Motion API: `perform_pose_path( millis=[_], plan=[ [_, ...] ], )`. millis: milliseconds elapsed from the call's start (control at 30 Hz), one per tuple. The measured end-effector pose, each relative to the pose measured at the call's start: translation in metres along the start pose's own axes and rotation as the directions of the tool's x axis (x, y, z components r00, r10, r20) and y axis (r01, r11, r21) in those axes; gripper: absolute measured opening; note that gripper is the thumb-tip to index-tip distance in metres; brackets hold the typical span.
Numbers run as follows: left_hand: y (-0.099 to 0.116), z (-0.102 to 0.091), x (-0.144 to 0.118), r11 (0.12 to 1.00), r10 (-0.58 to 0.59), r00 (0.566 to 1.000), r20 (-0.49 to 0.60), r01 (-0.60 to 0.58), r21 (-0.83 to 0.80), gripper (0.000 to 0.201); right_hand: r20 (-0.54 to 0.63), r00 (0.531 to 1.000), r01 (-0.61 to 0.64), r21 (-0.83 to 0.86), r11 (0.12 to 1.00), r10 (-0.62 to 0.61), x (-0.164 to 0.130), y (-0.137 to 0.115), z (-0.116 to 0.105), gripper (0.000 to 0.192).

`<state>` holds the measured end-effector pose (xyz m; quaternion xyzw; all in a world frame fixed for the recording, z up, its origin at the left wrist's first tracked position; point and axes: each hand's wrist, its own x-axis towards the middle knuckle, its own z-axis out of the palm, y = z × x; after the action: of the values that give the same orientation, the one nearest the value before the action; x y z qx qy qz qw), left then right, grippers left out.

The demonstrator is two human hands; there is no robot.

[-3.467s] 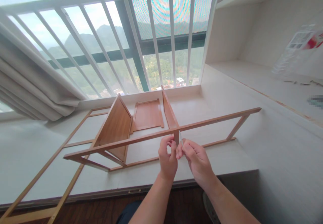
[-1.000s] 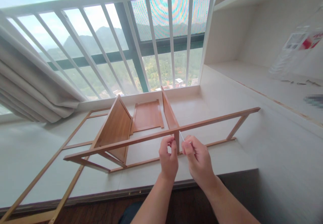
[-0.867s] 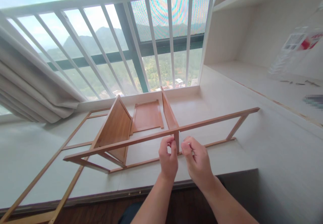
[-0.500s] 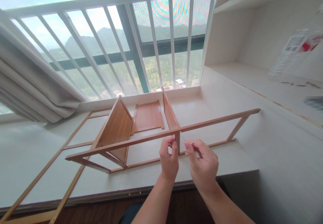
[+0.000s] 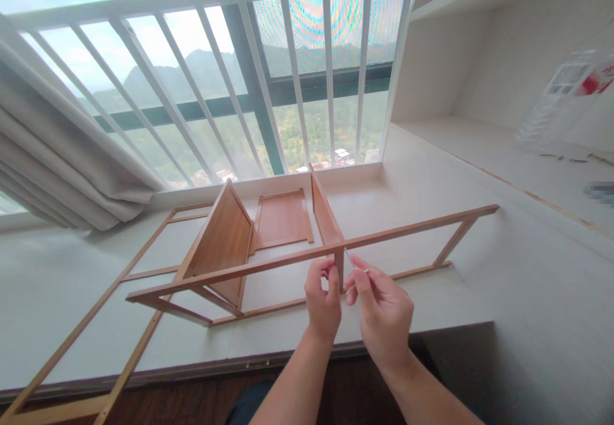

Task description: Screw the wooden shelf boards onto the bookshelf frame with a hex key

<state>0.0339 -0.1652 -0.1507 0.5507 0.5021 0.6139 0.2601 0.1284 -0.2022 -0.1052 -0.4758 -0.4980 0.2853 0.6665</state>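
Observation:
A wooden frame (image 5: 288,261) of reddish-brown bars stands on the white ledge. My left hand (image 5: 323,300) is closed at its middle upright (image 5: 338,271), thumb and fingers pinched against the bar just under the top rail. Just right of that upright, my right hand (image 5: 386,303) pinches a thin metal hex key (image 5: 351,258) whose far tip meets the joint below the rail. The fingers hide part of the key. Two wooden panels, a left one (image 5: 218,246) and a right one (image 5: 326,211), rise behind the frame.
Between the panels, a third panel (image 5: 283,220) lies flat. A lighter wooden frame (image 5: 96,323) leans at the left. White railings (image 5: 297,80) line the window. On the right shelf are a clear plastic bottle (image 5: 551,105) and several small screws (image 5: 578,160).
My right fingers have shifted on the hex key, and the key has turned slightly. My left hand keeps its place at the upright. The view has moved a little.

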Motion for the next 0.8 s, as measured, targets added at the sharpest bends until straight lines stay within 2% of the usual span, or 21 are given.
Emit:
perform_pose_path(
  millis=[300, 800],
  plan=[
    [-0.0007, 0.0002, -0.0003, 1.0, 0.0, 1.0, 0.013, 0.0, -0.014, 0.021, 0.044, 0.989, 0.143, -0.107, 0.984, -0.139, 0.0063, -0.0015, -0.0062, 0.023],
    [-0.0002, 0.0005, -0.0001, 1.0, 0.01, 1.0, 0.004, -0.01, -0.006, 0.022, 0.062, 0.982, 0.185, -0.108, 0.977, -0.179, 0.0101, -0.0045, -0.0082, 0.019]
  ],
)
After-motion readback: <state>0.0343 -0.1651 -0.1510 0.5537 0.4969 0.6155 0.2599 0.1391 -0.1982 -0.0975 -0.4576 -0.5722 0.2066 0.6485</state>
